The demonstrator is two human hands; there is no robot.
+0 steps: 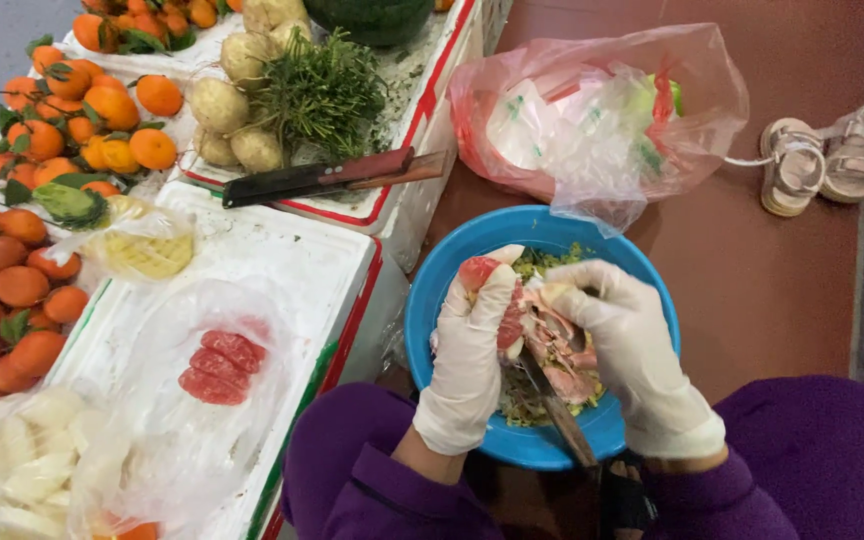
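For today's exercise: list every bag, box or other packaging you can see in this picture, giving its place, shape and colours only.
Pink plastic bag: floor, above blue bowl; crumpled, translucent.
White foam box: centre left; flat lid, red edge.
Clear bag: on that lid; holds red fruit segments.
Clear bag: bottom left; pale segments.
Small clear bag: lid's corner; yellow slices.

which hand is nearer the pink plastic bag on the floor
Right. The right hand works over the blue basin just below the pink plastic bag. The left hand, holding a red pomelo segment, sits farther left of the bag.
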